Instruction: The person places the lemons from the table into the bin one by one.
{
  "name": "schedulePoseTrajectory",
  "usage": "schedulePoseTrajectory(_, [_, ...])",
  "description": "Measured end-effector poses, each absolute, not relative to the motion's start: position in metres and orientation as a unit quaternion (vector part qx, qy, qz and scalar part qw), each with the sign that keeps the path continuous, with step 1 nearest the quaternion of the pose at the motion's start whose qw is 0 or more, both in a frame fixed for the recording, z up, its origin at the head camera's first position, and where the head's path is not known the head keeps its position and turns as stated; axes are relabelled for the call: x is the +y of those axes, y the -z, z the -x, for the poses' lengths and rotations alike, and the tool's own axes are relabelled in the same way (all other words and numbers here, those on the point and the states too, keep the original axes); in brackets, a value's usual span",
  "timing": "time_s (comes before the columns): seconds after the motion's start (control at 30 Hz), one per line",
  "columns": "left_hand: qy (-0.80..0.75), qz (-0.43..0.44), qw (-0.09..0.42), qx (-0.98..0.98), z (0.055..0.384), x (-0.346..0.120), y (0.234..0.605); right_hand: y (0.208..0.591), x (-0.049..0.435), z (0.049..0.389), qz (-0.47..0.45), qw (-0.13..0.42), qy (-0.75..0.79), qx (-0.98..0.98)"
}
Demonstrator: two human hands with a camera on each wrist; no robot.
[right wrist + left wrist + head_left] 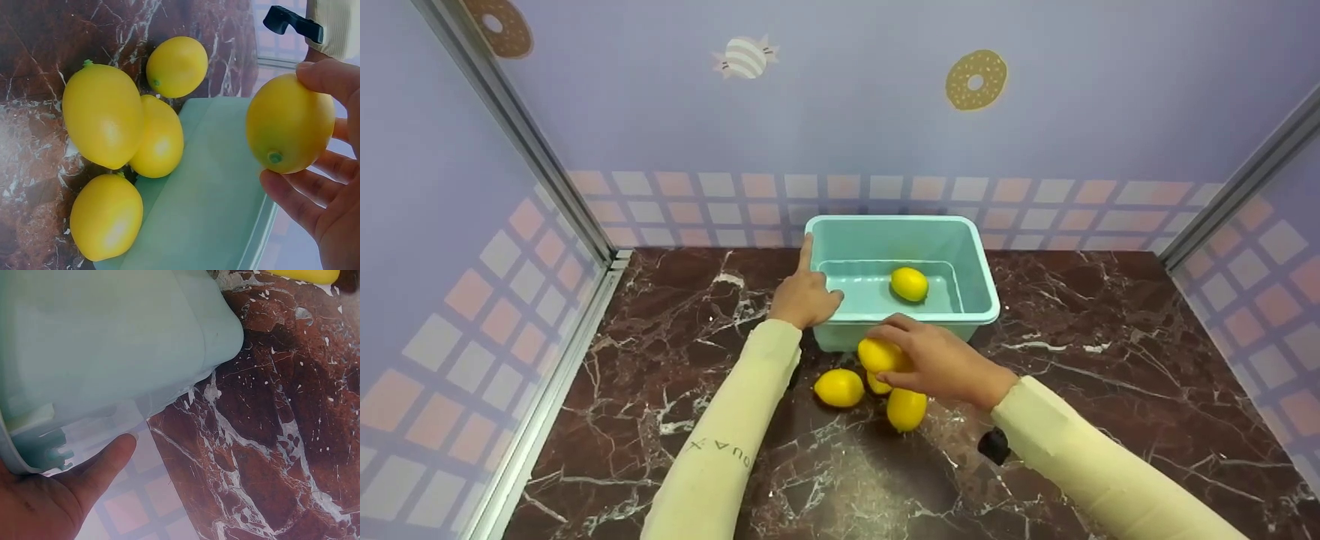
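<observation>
Your right hand (941,364) grips a lemon (877,355) between the thumb and fingers, holding it raised at the front of the pale teal plastic bin (870,238), above the loose fruit. Your left hand (804,296) rests at the bin's left side, index finger laid straight along the rim and thumb extended. One lemon (910,284) lies inside on the bin's floor. The right wrist view shows four loose lemons (103,116) grouped on the marbled dark red surface (660,315), close to the bin's front wall.
</observation>
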State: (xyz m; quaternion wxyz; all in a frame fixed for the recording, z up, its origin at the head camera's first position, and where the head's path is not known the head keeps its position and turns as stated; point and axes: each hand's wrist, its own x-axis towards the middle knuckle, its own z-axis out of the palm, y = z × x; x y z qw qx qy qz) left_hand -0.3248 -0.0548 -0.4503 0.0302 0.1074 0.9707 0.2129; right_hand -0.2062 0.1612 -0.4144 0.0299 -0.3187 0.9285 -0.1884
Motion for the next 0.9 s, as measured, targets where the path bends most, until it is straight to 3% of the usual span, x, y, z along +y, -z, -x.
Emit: schedulePoseTrajectory(0.9, [-0.2, -0.109, 0.037, 0.973, 0.321, -0.0541, 0.4469, 0.4051, 0.1647, 0.2117, 0.309, 0.005, 0.205, 0.929])
